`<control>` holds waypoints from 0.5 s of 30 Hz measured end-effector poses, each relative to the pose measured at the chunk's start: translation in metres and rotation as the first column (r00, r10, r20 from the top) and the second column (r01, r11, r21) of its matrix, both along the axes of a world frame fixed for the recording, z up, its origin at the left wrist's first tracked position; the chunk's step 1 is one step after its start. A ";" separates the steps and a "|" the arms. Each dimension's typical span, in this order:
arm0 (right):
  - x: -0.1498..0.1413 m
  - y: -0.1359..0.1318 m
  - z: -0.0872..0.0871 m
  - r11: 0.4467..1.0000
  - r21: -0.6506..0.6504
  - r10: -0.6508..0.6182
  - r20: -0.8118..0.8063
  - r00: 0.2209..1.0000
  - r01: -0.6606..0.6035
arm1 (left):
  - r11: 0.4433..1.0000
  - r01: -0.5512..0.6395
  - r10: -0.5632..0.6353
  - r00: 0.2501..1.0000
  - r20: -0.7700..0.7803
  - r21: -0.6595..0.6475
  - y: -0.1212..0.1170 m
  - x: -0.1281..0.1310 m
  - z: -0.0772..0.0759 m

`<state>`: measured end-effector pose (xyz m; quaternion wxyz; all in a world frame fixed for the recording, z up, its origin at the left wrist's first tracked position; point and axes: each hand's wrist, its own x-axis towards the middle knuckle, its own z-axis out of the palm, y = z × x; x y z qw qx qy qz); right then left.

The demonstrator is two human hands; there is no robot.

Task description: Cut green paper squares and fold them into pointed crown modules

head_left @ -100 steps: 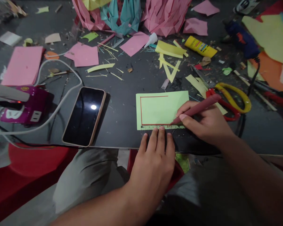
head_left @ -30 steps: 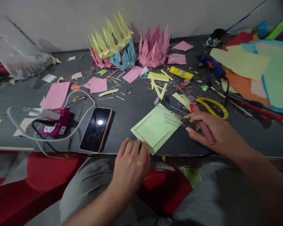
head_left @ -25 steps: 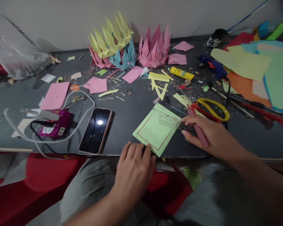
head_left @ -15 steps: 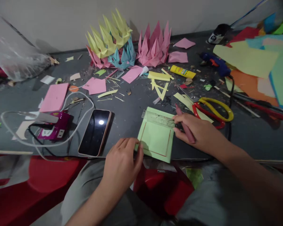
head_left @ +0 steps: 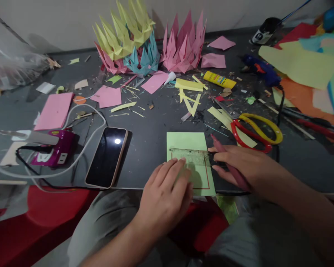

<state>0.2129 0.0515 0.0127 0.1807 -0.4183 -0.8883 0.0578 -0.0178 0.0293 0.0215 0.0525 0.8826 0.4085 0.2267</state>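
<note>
Now straightened — I judge the ruler (head_left: pixel 197 157) bridges the red outline's (head_left: pixel 202 189) open side.
Right hand (head_left: pixel 249 167): grip closed round the pen (head_left: pixel 232 169) — left hand (head_left: pixel 163 189) half-open over the green paper (head_left: pixel 185 139).

2 bare forearms (head_left: pixel 122 237) are slanting inward; the left grip (head_left: pixel 165 187) is arching palm-down, fingers bent; the right grip (head_left: pixel 241 163) is curling leftward.

Gray wall (head_left: pixel 64 22) (dim), dark table (head_left: pixel 147 137), red seat (head_left: pixel 52 215).
</note>
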 end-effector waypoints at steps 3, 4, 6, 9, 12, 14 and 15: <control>0.000 0.001 -0.002 0.999 -0.024 0.041 -0.005 0.999 -0.041 | 0.999 0.030 -0.032 0.998 -0.052 -0.031 -0.001 0.010 -0.006; 0.000 0.001 -0.002 0.998 -0.034 0.052 -0.009 0.999 -0.053 | 0.998 0.035 -0.038 0.997 -0.066 -0.048 -0.001 0.013 -0.007; -0.001 0.002 -0.002 0.997 -0.054 0.063 -0.015 0.998 -0.063 | 0.996 0.037 -0.045 0.995 -0.093 -0.085 -0.002 0.017 -0.008; -0.001 0.001 0.000 0.995 -0.090 0.052 -0.009 0.999 -0.053 | 0.993 0.032 -0.047 0.991 -0.126 -0.117 -0.004 0.021 -0.008; 0.000 0.000 0.002 0.992 -0.121 0.030 -0.004 1.000 -0.031 | 0.991 0.024 -0.043 0.989 -0.144 -0.131 -0.006 0.023 -0.009; 0.001 -0.001 0.002 0.989 -0.146 0.027 -0.009 1.000 -0.028 | 0.990 0.022 -0.043 0.988 -0.149 -0.140 -0.006 0.024 -0.009; 0.002 -0.001 0.001 0.986 -0.163 0.025 -0.007 1.000 -0.025 | 0.990 0.021 -0.042 0.988 -0.151 -0.142 -0.005 0.024 -0.009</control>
